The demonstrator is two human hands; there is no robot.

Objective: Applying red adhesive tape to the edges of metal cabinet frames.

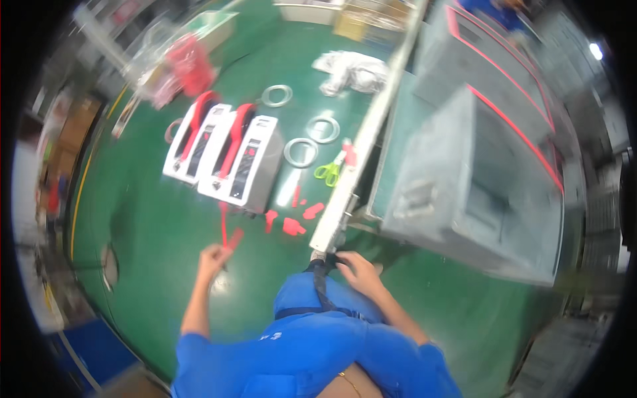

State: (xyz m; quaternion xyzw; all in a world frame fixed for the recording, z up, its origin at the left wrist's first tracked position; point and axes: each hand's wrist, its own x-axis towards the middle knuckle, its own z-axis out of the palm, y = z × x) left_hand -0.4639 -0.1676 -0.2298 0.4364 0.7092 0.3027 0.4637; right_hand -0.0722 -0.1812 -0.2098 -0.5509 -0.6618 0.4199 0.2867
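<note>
My left hand (213, 259) is closed, pinching a thin red strip (224, 222) whose flat red end (235, 239) sticks out by the fingers. The strip runs up toward the front of two white-and-grey machine housings (262, 169) with red curved parts (233, 142). My right hand (360, 272) has its fingers stretched out, near the lower end of a long white rail (358, 156); its outline is blurred. Several red scraps (292, 226) lie between the housings and the rail. Beside the rail are yellow-green scissors (328, 174).
Rings of tape (300, 152) and a crumpled white cloth (352, 71) lie on the green surface (146, 245). Large grey metal housings with red edging (428, 189) stand right of the rail. At the far left are red wrapped goods (189, 64). A round stand (109, 266) is at left.
</note>
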